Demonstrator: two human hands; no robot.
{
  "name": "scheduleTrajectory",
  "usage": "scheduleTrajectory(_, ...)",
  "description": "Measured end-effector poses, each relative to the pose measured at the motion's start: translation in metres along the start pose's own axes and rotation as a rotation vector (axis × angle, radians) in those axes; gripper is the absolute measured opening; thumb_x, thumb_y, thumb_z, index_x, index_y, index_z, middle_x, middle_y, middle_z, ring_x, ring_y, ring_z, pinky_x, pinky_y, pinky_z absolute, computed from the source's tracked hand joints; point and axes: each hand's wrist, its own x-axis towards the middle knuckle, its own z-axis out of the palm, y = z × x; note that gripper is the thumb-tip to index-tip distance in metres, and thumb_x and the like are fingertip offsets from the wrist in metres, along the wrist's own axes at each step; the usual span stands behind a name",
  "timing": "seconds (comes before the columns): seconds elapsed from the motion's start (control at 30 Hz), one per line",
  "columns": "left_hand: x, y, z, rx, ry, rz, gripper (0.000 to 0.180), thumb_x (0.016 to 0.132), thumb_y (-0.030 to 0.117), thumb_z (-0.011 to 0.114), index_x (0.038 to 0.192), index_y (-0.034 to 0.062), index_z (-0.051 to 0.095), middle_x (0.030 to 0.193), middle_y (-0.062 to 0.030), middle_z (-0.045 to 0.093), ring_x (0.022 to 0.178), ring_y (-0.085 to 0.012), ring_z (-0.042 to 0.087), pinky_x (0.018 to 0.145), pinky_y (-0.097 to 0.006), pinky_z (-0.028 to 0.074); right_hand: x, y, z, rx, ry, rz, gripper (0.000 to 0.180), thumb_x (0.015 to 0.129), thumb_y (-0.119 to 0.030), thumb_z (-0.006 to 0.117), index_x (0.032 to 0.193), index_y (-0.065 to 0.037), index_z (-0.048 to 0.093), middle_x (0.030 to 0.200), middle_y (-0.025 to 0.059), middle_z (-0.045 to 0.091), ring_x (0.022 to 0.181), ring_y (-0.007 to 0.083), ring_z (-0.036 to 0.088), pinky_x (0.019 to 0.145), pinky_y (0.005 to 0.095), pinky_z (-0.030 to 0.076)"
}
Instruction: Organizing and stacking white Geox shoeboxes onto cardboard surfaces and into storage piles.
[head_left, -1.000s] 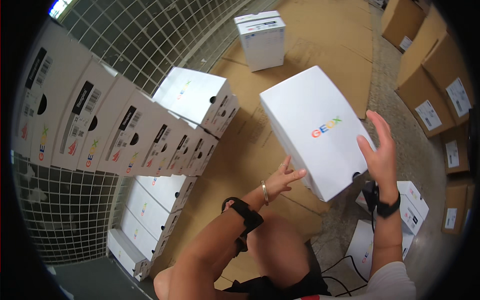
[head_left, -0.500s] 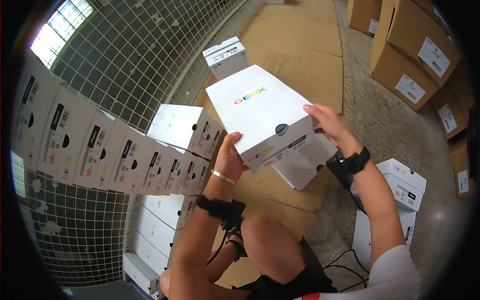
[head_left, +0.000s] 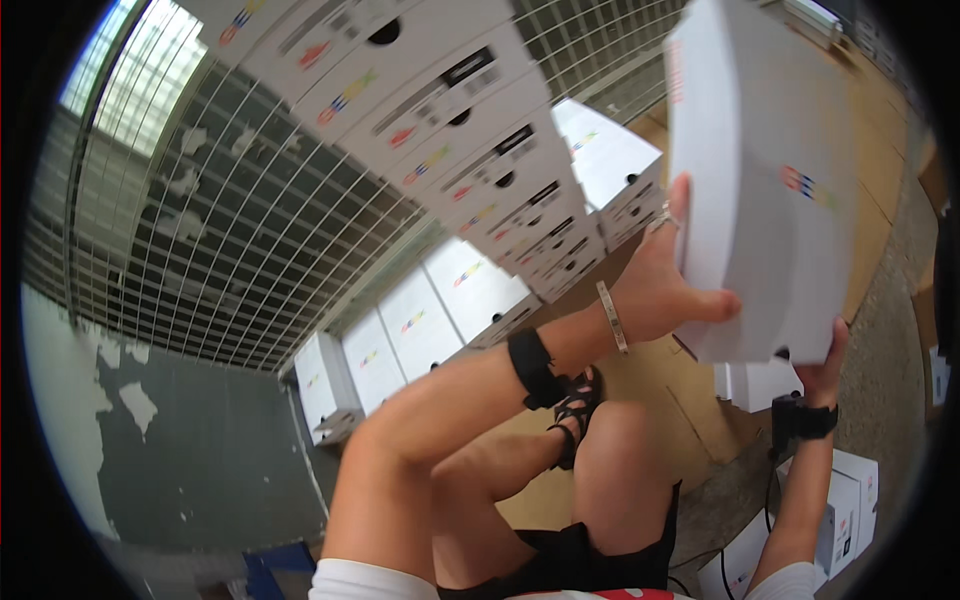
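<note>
– Moved since half a second ago?
– Shifts the white box (head_left: 775, 200) from mid-view to upper right, tipping it up steeply and blurring it a little.
– Starting at far left?
– Meets wire mesh (head_left: 270, 230) first, then a low row of boxes (head_left: 405, 325) beside it, then a tall stack of similar boxes (head_left: 475, 135) with labelled ends showing.
– With the left hand (head_left: 662, 285)?
– Clasps the white box by its left side, with thumb spread well away from a finger laid up along it.
– With the right hand (head_left: 824, 370)?
– Touches the lower right corner; cannot tell how far open, with fingers partly hidden.
– And around there?
– Sits above another box (head_left: 762, 387) and flattened cardboard (head_left: 650, 425); ends rightward at more boxes (head_left: 850, 505), then brown cartons (head_left: 928, 315).
</note>
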Motion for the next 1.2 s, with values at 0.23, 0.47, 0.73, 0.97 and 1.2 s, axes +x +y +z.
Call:
scheduleTrajectory(0.23, -0.073, 0.103, -0.068, 0.457, -0.223, 0.382, 0.115, 0.045, 0.033, 0.071, 0.130, -0.0082, 0.005, 0.127, -0.0257, 0.025, 0.119, -0.0328, 0.027, 0.099, -0.033, 0.021, -0.060, 0.031, 0.016, -0.520, 0.194, -0.129, 0.054, 0.081, -0.044, 0.041, 0.115, -0.002, 0.040, 0.112, 0.0089, 0.047, 0.101, 0.0217, 0.047, 0.087, 0.0339, 0.037)
scheduleTrajectory(0.47, -0.229, 0.122, -0.126, 0.390, 0.221, 0.191, 0.090, 0.047, 0.024, 0.071, 0.120, -0.0051, 0.029, 0.118, -0.0173, 0.040, 0.110, -0.0255, 0.039, 0.091, -0.033, 0.032, -0.005, 0.040, 0.179, -0.697, -0.555, -0.297, 0.038, 0.076, -0.028, 0.054, 0.102, -0.002, 0.053, 0.101, 0.0119, 0.055, 0.091, 0.0266, 0.053, 0.081, 0.0382, 0.040)
scheduleTrajectory(0.73, -0.357, 0.118, -0.175, 0.058, 0.668, 0.115, 0.065, 0.048, 0.016, 0.069, 0.107, -0.0014, 0.046, 0.099, -0.0088, 0.053, 0.091, -0.0171, 0.052, 0.077, -0.028, 0.044, 0.001, 0.070, 0.383, -0.366, -0.899, -0.059, 0.078, 0.060, -0.026, 0.067, 0.126, -0.004, 0.030, 0.118, 0.0072, 0.042, 0.104, 0.0186, 0.043, 0.085, 0.0309, 0.036)
scheduleTrajectory(0.97, -0.404, 0.058, -0.259, -0.227, 0.859, 0.106, 0.060, 0.058, 0.018, 0.061, 0.112, -0.0011, 0.042, 0.099, -0.0098, 0.052, 0.090, -0.0185, 0.053, 0.077, -0.028, 0.044, 0.013, 0.168, 0.464, -0.273, -0.877, 0.216, 0.086, 0.066, -0.025, 0.061, 0.135, -0.007, 0.013, 0.124, 0.0065, 0.035, 0.106, 0.0138, 0.040, 0.082, 0.0246, 0.037)
scheduleTrajectory(1.2, -0.429, -0.048, -0.342, -0.581, 0.834, 0.001, 0.057, 0.068, 0.018, 0.057, 0.118, -0.0002, 0.035, 0.105, -0.0127, 0.050, 0.097, -0.0211, 0.051, 0.081, -0.032, 0.045, 0.043, 0.299, 0.491, -0.291, -0.693, 0.500, 0.072, 0.074, -0.033, 0.053, 0.133, -0.007, 0.020, 0.113, 0.0058, 0.043, 0.095, 0.0125, 0.045, 0.074, 0.0220, 0.038)
